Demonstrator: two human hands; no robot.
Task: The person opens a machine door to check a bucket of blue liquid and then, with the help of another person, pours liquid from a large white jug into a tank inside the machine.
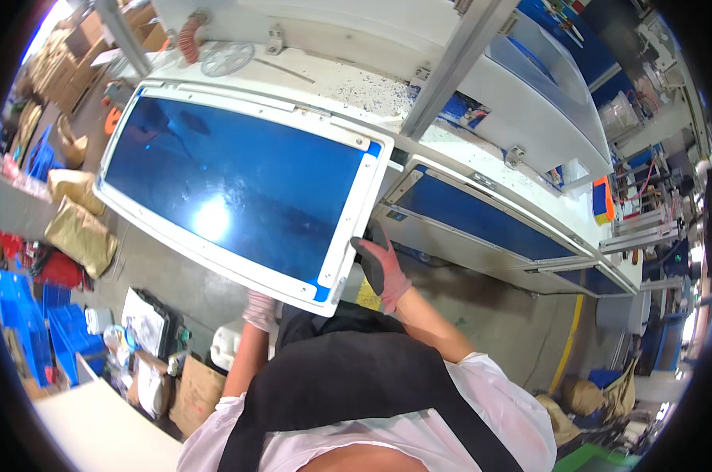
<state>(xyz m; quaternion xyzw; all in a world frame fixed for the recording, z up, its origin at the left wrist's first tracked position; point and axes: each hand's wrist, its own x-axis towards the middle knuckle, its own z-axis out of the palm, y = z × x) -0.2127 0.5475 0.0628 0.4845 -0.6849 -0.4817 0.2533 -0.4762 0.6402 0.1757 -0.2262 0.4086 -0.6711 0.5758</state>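
Note:
In front of me a large white-framed panel with a dark blue window (238, 181) is tilted outward from the machine's front, its far long edge along the worktop. My gloved right hand (383, 266), pink with dark finger coating, grips the panel's right edge near its lower corner. Below the near edge, only the cuff and wrist of my gloved left hand (260, 309) show; its fingers are hidden beneath the panel. To the right, a similar blue-windowed panel (489, 212) sits against the machine's front.
Behind the panel, the white worktop (348, 90) carries scattered dark bits and a clear disc (228, 59). A metal post (458, 67) rises beside a white machine cover (537, 102). At left on the floor are brown sacks (80, 236) and blue crates (45, 322).

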